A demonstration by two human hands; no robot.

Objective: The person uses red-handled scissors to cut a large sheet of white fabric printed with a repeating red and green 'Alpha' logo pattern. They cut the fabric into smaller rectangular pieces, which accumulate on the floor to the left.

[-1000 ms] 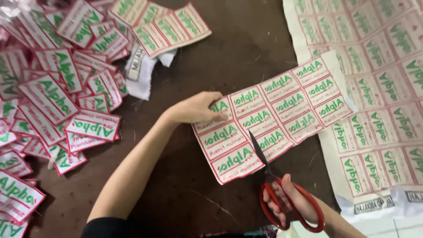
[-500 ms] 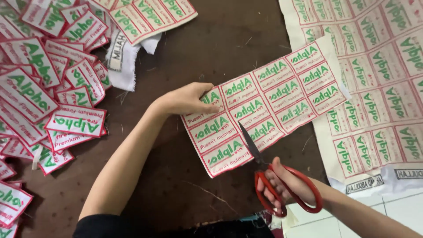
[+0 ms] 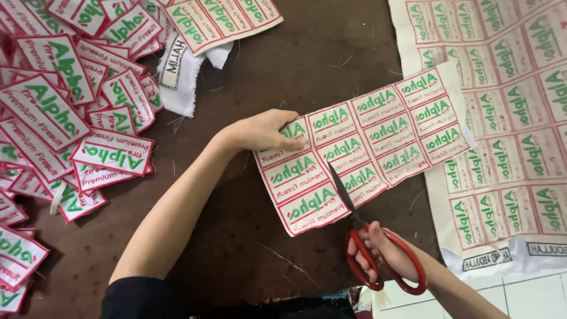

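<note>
A sheet of cream patches (image 3: pixel 378 142), bordered red and lettered green, is pinned to the brown table (image 3: pixel 331 53) under the flattened left hand (image 3: pixel 266 131) at its left corner. Red-handled scissors (image 3: pixel 369 242) are gripped by the right hand (image 3: pixel 387 254), whose fingers are threaded through the loops; the blades are parted over the sheet's lower edge. The right forearm is cut off by the frame. Cut patches (image 3: pixel 65 118) are heaped at left, and a larger uncut sheet (image 3: pixel 514 118) is spread at right.

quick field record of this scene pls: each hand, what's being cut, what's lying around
left hand: pressing down the near corner of the label sheet
right hand: holding red-handled scissors, blades open, cutting between label columns
surface: dark brown table
left side: pile of cut labels, white with red borders
right side: large uncut sheet
top: another sheet, white cloth scrap
</note>
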